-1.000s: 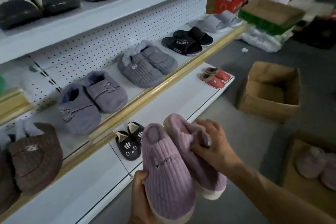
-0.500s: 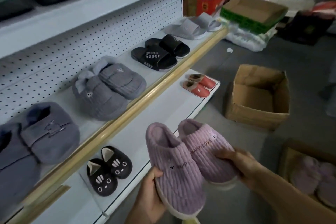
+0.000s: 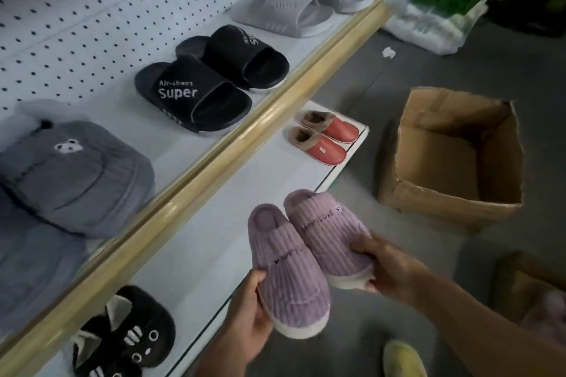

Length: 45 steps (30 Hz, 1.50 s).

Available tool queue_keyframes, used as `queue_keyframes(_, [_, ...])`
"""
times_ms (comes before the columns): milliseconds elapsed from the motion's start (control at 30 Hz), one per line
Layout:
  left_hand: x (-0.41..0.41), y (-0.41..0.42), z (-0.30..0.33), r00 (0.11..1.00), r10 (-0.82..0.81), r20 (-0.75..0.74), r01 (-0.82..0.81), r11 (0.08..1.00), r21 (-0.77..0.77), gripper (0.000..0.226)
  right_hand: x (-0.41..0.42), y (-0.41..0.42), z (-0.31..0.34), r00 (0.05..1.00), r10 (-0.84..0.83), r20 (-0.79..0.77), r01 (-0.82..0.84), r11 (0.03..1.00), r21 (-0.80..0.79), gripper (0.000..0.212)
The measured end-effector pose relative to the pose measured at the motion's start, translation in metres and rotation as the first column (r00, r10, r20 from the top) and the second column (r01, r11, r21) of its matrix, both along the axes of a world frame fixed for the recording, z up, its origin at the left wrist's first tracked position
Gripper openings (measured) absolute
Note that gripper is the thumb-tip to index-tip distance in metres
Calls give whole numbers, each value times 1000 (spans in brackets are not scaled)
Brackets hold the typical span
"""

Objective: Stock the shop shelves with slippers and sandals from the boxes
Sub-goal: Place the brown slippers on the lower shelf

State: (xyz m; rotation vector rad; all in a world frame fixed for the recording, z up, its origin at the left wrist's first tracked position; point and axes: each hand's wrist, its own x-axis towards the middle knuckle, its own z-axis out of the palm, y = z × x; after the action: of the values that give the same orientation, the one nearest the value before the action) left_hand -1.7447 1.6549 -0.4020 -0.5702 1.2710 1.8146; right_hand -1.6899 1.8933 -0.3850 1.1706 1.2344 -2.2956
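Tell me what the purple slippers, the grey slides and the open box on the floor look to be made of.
Purple slippers: soft ribbed fabric, likely corduroy plush, matte, on pale soles that may be rubber. Grey slides: smooth moulded plastic or foam, one-piece with a faint sheen. Open box: brown corrugated cardboard, creased, with ragged flaps.

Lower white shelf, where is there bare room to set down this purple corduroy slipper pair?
The lower white shelf lies bare between the black cat-face slippers and the red fur-lined slippers. The upper shelf is crowded with grey and black pairs.
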Motion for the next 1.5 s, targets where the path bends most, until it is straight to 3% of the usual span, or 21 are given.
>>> queue_keyframes(133, [-33,28,-55,999,26,-34,-30,990,-136,32,-48,43,-59,999,-21,44,13,984,177,17])
queue_keyframes(200, [-56,40,-88,997,73,-34,-78,979,-187,30,-77,62,-92,998,-30,47,20,979,205,22])
queue_keyframes(367, [-114,72,-169,983,177,-47,-183,954,-238,31,-146,102,-174,998,-17,55,8,985,173,39])
queue_keyframes(500, [-150,89,-219,959,280,-41,-283,942,-182,45,-200,113,-227,996,44,80,-57,985,165,31])
queue_keyframes(667, [-203,96,-257,891,436,-124,-453,860,-235,28,-254,106,-253,978,205,40,-207,976,71,41])
queue_keyframes(767, [-221,98,-264,925,372,-73,-372,854,-364,19,-263,96,-272,951,293,98,-307,930,200,64])
queue_keyframes(833, [-223,99,-267,954,294,-51,-288,861,-420,37,-262,91,-286,948,297,116,-319,896,309,70])
queue_keyframes(900, [-219,104,-266,971,224,-82,-236,858,-456,53,-257,88,-287,929,351,113,-369,881,295,71])
queue_keyframes(1000, [-213,106,-262,976,209,-62,-213,857,-469,56,-250,87,-281,872,470,137,-489,817,305,72])
queue_keyframes(1133, [-210,104,-257,967,252,-29,-235,846,-478,48,-242,88,-265,896,430,111,-443,850,286,77])
queue_keyframes(1300, [-175,121,-222,974,226,-32,-205,804,-559,41,-184,90,-235,946,286,152,-316,915,251,55])
queue_keyframes(1400, [-143,124,-184,987,157,19,-132,886,-445,27,-145,84,-202,963,199,179,-232,955,183,30])
queue_keyframes(1500, [-109,126,-147,996,72,53,-52,950,-309,28,-106,80,-167,980,139,144,-157,979,129,25])
